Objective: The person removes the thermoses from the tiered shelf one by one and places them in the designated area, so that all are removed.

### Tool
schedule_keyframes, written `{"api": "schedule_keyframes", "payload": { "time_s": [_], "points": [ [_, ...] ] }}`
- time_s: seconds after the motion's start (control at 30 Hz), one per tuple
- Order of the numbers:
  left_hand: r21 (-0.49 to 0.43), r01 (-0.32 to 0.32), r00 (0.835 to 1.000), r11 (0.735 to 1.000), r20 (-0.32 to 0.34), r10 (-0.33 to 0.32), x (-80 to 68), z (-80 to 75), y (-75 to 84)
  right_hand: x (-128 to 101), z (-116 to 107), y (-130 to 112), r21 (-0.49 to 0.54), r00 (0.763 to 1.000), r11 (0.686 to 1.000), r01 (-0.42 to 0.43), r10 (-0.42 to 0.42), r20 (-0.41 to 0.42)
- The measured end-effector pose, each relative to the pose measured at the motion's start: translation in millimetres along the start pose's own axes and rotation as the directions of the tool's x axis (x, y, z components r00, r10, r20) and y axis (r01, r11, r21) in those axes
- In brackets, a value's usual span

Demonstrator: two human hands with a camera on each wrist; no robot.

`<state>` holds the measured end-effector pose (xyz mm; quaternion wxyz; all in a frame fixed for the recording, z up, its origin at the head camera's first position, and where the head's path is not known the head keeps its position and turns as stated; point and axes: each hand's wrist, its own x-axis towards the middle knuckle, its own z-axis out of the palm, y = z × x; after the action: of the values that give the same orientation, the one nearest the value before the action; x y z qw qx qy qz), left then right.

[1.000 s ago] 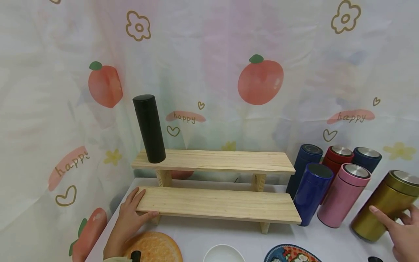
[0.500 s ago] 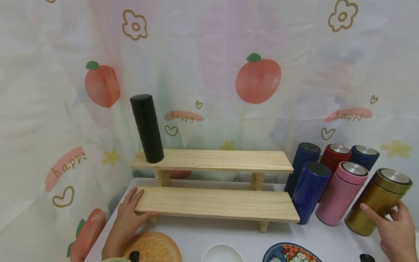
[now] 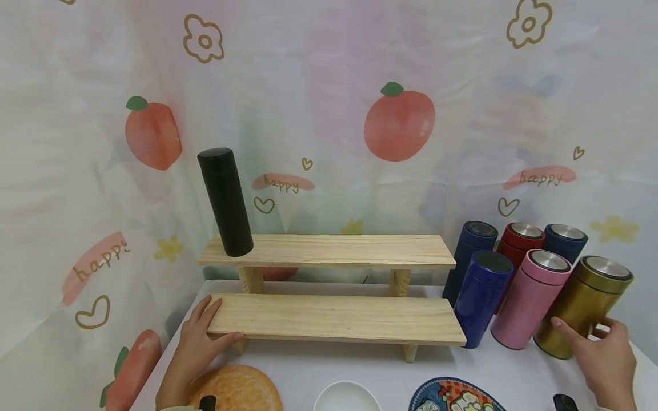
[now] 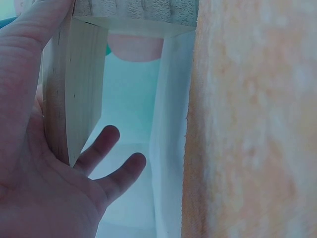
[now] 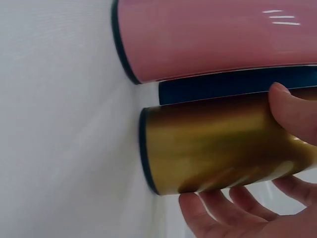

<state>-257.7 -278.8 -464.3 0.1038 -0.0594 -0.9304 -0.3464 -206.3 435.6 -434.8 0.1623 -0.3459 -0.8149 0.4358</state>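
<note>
Worktop (image 3: 329, 365): white cloth, backed w/ fruit-print curtain (image 3: 360, 114). Two-step wood shelf (image 3: 334, 317) at centre; black flask (image 3: 225, 202) upright on upper step, left end. Left hand (image 3: 192, 351) grips lower step's left end, thumb along front edge, fingers on top. Right hand (image 3: 604, 359) curls round gold can (image 3: 583, 305), standing on worktop far right, touching pink can (image 3: 529, 297). Blue cans (image 3: 478, 297) & red can (image 3: 516, 240) beside. Front edge: orange mat (image 3: 239, 391), white bowl (image 3: 346, 397), patterned plate (image 3: 452, 397)
</note>
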Motion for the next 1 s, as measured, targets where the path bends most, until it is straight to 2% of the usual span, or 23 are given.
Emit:
{"api": "schedule_keyframes", "payload": {
  "time_s": [0.23, 0.43, 0.7, 1.0],
  "points": [
    [0.010, -0.002, 1.000, 1.000, -0.010, 0.002, 2.0, 0.0, -0.7, 7, 12, 12, 0.019, 0.998, 0.999, 0.044, -0.043, -0.043],
    [0.006, -0.007, 1.000, 1.000, -0.011, 0.007, 0.9, 0.8, 0.2, 15, 14, 21, 0.001, 0.999, 0.999, 0.051, -0.051, -0.015],
    [0.005, -0.003, 1.000, 1.000, -0.014, 0.003, 0.2, 0.5, 0.1, 16, 17, 19, 0.024, 0.998, 0.998, 0.060, -0.060, -0.011],
    [0.016, -0.009, 1.000, 1.000, -0.019, 0.009, 0.6, 2.4, -0.8, 21, 13, 25, 0.048, 0.997, 0.997, 0.056, -0.059, 0.060]
  ]
}}
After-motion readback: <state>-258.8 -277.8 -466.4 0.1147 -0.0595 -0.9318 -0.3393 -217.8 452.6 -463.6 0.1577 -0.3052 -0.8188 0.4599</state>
